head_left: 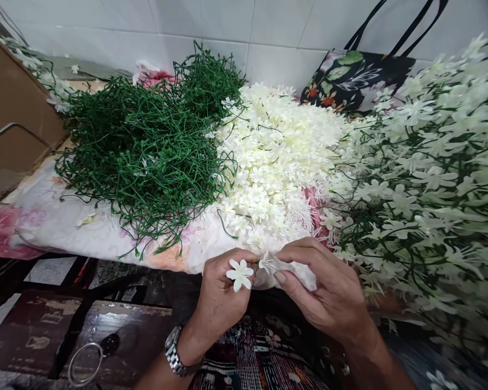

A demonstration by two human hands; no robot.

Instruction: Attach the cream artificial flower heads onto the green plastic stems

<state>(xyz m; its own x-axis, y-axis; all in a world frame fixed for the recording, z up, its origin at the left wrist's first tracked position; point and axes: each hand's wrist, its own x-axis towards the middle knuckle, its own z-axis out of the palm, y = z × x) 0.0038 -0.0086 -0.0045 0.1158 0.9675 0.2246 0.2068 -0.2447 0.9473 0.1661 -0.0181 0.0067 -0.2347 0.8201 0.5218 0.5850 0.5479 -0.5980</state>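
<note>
My left hand (225,284) is closed in a fist, with a white artificial flower (239,275) facing up at its thumb side; its stem is hidden in the fingers. Close beside it, my right hand (325,284) pinches a small white artificial stamen piece (269,264) with thin filaments between thumb and fingers. The fingertips of both hands nearly meet over the near edge of the cloth. A heap of loose white blossoms (276,157) lies just beyond, with a large tangle of green plastic stems (146,146) to its left.
Assembled white flower sprays (427,195) are piled high on the right. A black floral bag (358,78) leans against the tiled wall (223,27). A cardboard box (16,103) stands at left. Flower-print cloth (81,225) covers the surface, above a dark brown cabinet (126,336).
</note>
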